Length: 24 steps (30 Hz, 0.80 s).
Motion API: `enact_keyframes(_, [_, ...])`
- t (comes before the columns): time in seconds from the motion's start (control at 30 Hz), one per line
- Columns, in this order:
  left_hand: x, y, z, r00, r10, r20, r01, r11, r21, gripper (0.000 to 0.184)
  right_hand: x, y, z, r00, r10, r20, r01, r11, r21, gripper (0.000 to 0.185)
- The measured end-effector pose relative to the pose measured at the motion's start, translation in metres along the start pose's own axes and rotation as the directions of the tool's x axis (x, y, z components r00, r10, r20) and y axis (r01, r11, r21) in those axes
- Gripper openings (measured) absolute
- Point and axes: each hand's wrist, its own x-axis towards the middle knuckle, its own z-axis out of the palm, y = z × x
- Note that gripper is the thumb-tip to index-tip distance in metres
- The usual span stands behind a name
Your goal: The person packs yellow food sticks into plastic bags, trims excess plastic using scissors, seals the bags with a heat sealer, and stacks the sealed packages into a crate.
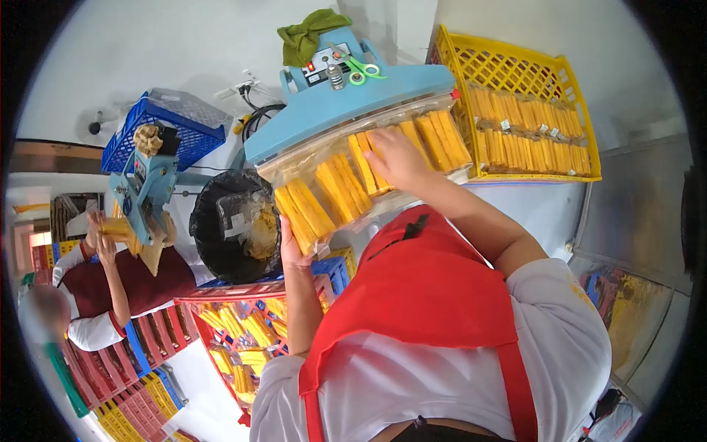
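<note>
Several clear plastic bags of yellow sticks (342,188) lie in a row along the front of a blue bag sealer (353,103), their upper ends by its long bar. My left hand (296,247) grips the lower left edge of the leftmost bag (302,210), with part of its fingers hidden by the bag. My right hand (401,158) lies over the middle bags, its fingers stretched across the plastic and touching the sticks. Green-handled scissors (361,71) and a small metal weight (336,76) rest on top of the sealer.
A yellow crate (508,55) with packed bags stands at right. Left are a black-lined bin (210,221) and a red crate (213,295) of filled bags. A co-worker (125,287) works at another sealer (151,195). A green cloth (305,40) hangs over my sealer.
</note>
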Motion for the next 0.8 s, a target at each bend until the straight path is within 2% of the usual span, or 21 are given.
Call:
enact_keyframes(0.03, [-0.003,-0.001,-0.001,0.999,-0.015,0.044,0.02,0.993,-0.114,0.052,-0.002,-0.018,0.001,1.0,-0.002,0.007,0.002,1.0,0.005,0.042])
enact_keyframes(0.1, [0.002,-0.007,-0.005,0.996,-0.013,0.09,0.028,0.986,-0.163,0.053,-0.003,-0.047,0.007,0.936,0.071,0.346,-0.194,0.922,0.335,0.055])
enact_keyframes(0.13, [0.003,-0.013,0.0,0.999,-0.018,0.043,0.021,0.997,-0.073,0.053,-0.002,-0.056,0.012,0.936,0.068,0.346,-0.191,0.922,0.335,0.055])
enact_keyframes(0.17, [0.005,-0.016,0.003,1.0,-0.018,-0.005,0.018,1.0,0.018,0.054,-0.002,-0.064,0.018,0.895,0.097,0.436,-0.206,0.956,0.21,0.064])
enact_keyframes(0.2, [0.009,-0.019,0.002,0.999,-0.028,0.016,0.028,1.0,0.007,0.055,0.0,-0.069,0.024,0.844,0.135,0.519,-0.206,0.975,0.082,0.074])
enact_keyframes(0.23, [0.01,-0.02,-0.002,1.0,-0.023,0.013,0.023,1.0,0.007,0.055,0.003,-0.072,0.028,0.844,0.13,0.521,-0.202,0.976,0.085,0.074])
enact_keyframes(0.3, [0.009,-0.021,-0.004,1.0,0.007,-0.005,-0.007,0.999,-0.047,0.056,0.008,-0.073,0.038,0.773,0.231,0.591,-0.334,0.94,0.069,0.088])
enact_keyframes(0.33, [0.009,-0.02,-0.004,0.999,0.024,0.025,-0.021,0.996,-0.088,0.056,0.008,-0.065,0.059,0.826,0.22,0.518,-0.333,0.933,0.134,0.086])
enact_keyframes(0.37, [0.008,-0.018,-0.004,0.999,0.024,0.026,-0.022,0.996,-0.09,0.056,0.005,-0.056,0.077,0.826,0.22,0.518,-0.332,0.934,0.132,0.086])
enact_keyframes(0.43, [0.004,-0.011,-0.005,0.999,0.041,0.033,-0.038,0.995,-0.089,0.056,0.005,-0.054,0.09,0.824,0.208,0.528,-0.39,0.884,0.259,0.083])
enact_keyframes(0.47, [0.001,-0.007,-0.005,0.998,0.05,0.028,-0.048,0.998,-0.049,0.057,0.0,-0.051,0.106,0.854,0.202,0.48,-0.404,0.839,0.365,0.079])
enact_keyframes(0.5, [-0.006,0.0,0.008,0.999,0.027,0.017,-0.027,1.0,-0.009,0.056,-0.001,-0.057,0.104,0.855,0.223,0.469,-0.413,0.839,0.354,0.079])
enact_keyframes(0.53, [-0.008,0.003,0.008,1.0,-0.002,0.026,0.002,1.0,0.002,0.055,-0.002,-0.064,0.096,0.808,0.274,0.522,-0.557,0.643,0.525,0.077])
enact_keyframes(0.57, [-0.008,0.005,0.007,0.998,-0.038,0.042,0.037,0.999,0.017,0.055,-0.001,-0.067,0.09,0.76,0.307,0.573,-0.649,0.388,0.654,0.076])
enact_keyframes(0.63, [-0.011,0.009,0.014,0.997,-0.07,0.011,0.069,0.991,0.112,0.055,0.003,-0.062,0.097,0.808,0.22,0.547,-0.589,0.312,0.745,0.074])
enact_keyframes(0.7, [-0.012,0.014,0.01,0.992,-0.123,0.019,0.119,0.98,0.159,0.056,0.0,-0.075,0.072,0.805,0.118,0.582,-0.592,0.102,0.799,0.07])
enact_keyframes(0.77, [-0.018,0.015,0.01,0.995,-0.07,0.075,0.06,0.991,0.123,0.056,0.0,-0.075,0.065,0.79,0.14,0.597,-0.592,0.426,0.684,0.071])
enact_keyframes(0.8, [-0.021,0.016,0.014,0.998,-0.008,0.057,0.003,0.996,0.093,0.056,-0.001,-0.079,0.06,0.795,0.185,0.578,-0.596,0.419,0.685,0.071])
